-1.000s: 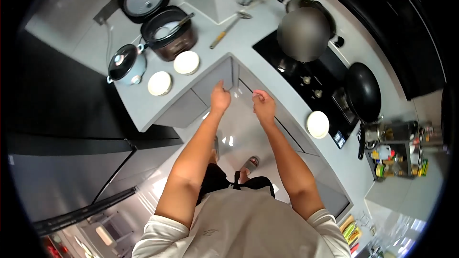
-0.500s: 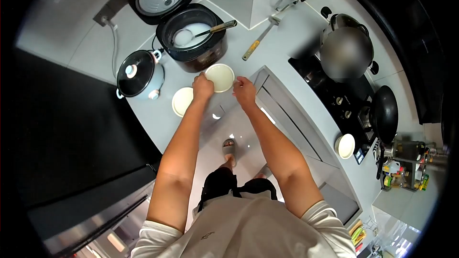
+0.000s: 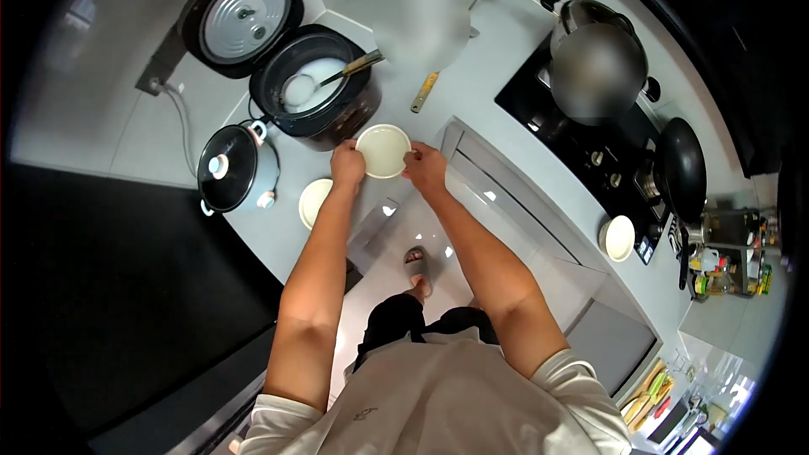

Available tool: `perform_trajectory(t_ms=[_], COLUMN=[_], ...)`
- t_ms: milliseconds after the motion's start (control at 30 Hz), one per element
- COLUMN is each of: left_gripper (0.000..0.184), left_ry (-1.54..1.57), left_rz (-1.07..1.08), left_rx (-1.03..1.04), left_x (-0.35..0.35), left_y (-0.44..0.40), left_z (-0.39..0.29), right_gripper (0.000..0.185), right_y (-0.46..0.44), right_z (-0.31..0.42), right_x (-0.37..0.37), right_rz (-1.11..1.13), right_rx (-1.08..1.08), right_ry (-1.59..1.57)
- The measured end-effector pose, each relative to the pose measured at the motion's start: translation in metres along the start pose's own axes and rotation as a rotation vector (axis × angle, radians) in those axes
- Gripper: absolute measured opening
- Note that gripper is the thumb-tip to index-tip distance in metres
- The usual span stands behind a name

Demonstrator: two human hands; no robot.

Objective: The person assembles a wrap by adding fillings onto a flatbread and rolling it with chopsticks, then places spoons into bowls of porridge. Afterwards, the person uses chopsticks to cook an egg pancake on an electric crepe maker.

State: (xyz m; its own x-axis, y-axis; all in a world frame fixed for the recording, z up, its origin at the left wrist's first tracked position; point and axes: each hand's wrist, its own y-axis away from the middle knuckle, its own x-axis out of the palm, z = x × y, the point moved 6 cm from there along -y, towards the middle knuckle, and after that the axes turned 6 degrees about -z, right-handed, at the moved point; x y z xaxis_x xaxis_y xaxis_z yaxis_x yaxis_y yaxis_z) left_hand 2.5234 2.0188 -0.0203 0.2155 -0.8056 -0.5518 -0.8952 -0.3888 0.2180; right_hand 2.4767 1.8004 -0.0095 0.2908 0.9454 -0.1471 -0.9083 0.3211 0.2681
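Note:
In the head view, a cream bowl (image 3: pixel 383 152) is held level between my two hands in front of the rice cooker. My left hand (image 3: pixel 347 165) is closed on its left rim, and my right hand (image 3: pixel 426 167) pinches the right rim. Whether the pale inside holds anything, I cannot tell. A second cream bowl (image 3: pixel 314 202) stands on the counter, partly behind my left forearm. Just beyond my hands is the rice cooker (image 3: pixel 345 122), lid up, with whitish liquid inside. A ladle (image 3: pixel 361 63) rests in it, its handle leaning over the right rim.
A light-blue pot (image 3: pixel 263 170) with a dark lid stands at the left. A yellow-handled utensil (image 3: pixel 425 93) lies on the counter, partly blurred. On the right are the black stove (image 3: pixel 539 105), a wok (image 3: pixel 679 168), another cream bowl (image 3: pixel 618 238) and a bottle rack (image 3: pixel 733 261).
My right hand has closed onto the right rim of the bowl; before, it was just beside it. The view has shifted and turned slightly.

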Motion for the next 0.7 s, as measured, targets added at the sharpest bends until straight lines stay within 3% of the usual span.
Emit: perform_trajectory(t_ms=[100,333,700], left_gripper=[0.035,0.030,0.027], left_ry=[0.027,0.140,0.197], left_rz=[0.060,0.245,0.524], left_rx=[0.021,0.051,0.140], left_x=[0.014,0.087,0.252], left_y=[0.015,0.056,0.167], left_z=[-0.020,-0.075,-0.133], right_gripper=[0.031,0.030,0.031], right_y=[0.002,0.001,0.035], right_z=[0.003,0.013,-0.008], right_x=[-0.025,-0.126,-0.320], right_rz=[-0.022,-0.152,-0.429], right_rx=[0.023,-0.049,0.054], right_ry=[-0.083,0.106,0.126])
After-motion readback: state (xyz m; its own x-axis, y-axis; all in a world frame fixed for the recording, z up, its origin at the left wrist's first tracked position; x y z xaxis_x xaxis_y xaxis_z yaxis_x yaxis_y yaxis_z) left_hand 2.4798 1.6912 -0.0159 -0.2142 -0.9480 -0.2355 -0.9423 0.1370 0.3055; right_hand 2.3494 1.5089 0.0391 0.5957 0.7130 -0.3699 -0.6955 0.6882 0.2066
